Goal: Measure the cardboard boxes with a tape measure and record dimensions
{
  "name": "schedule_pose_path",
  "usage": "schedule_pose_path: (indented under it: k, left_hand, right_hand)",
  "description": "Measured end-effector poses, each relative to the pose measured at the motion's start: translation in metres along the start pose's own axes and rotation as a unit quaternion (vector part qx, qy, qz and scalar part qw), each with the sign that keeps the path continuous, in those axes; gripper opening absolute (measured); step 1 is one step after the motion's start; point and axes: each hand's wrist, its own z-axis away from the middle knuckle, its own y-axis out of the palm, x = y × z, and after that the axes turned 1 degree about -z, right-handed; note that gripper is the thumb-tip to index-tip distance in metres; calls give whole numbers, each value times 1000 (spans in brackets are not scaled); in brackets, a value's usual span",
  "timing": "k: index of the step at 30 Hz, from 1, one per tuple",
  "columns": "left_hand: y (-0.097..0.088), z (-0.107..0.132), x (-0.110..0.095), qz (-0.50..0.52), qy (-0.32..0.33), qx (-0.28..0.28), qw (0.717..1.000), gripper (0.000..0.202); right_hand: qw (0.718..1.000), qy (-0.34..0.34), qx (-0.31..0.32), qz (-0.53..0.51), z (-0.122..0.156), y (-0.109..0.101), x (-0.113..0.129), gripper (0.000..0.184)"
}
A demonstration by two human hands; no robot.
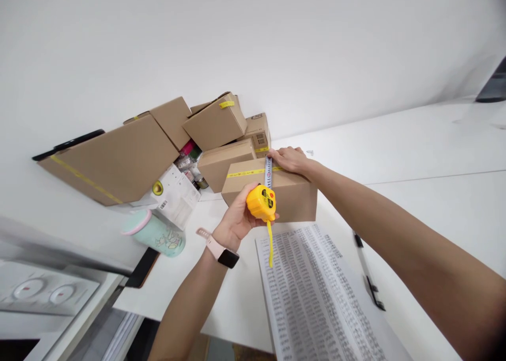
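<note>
My left hand [237,218] grips a yellow tape measure [261,202] at the near edge of a small cardboard box [292,195] with a yellow tape strip across its top. The white blade [268,172] runs across the box top to its far edge. My right hand [288,159] presses the blade's end down there. A yellow wrist strap hangs from the tape measure. A smartwatch with a pink band sits on my left wrist.
Several cardboard boxes [215,123] are piled against the white wall, a large flat one [114,161] to the left. A mint tumbler [156,235] lies on its side. A printed sheet [316,292] and a pen [367,276] lie on the white table.
</note>
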Motion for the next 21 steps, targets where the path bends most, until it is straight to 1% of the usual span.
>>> schedule_pose_path:
  k: [3,6,8,10,13,15,16,17,19,21]
  left_hand:
    - [-1,-4,-1,-6,-1,0,1000,35]
    - [1,-4,1,-5,-1,-4,1000,35]
    - [2,2,8,-13,12,-4,1000,35]
    - [2,16,19,-17,33,1,999,35]
    - [-6,46,47,16,71,-7,997,32]
    - [-18,68,73,38,87,-40,995,32]
    - [-25,79,87,48,92,-62,993,37]
    - [-33,90,101,56,82,-83,992,42]
    - [-48,111,129,66,37,-111,991,49]
    - [-60,132,153,74,21,-114,990,57]
  right_hand:
    - [1000,16,12,-5,1,-2,3,78]
    - [1000,-4,22,-11,2,-5,4,71]
    - [999,-5,18,-29,4,-8,5,70]
    - [999,6,13,-45,7,-11,7,74]
    - [999,26,25,-38,12,-15,9,81]
    - [999,23,25,-24,15,-16,10,82]
    - [1000,10,19,-15,17,-16,12,79]
    - [1000,-10,10,-2,21,-16,14,76]
    - [997,-70,-14,35,34,-16,22,74]
    - [987,-139,-51,66,57,-15,32,77]
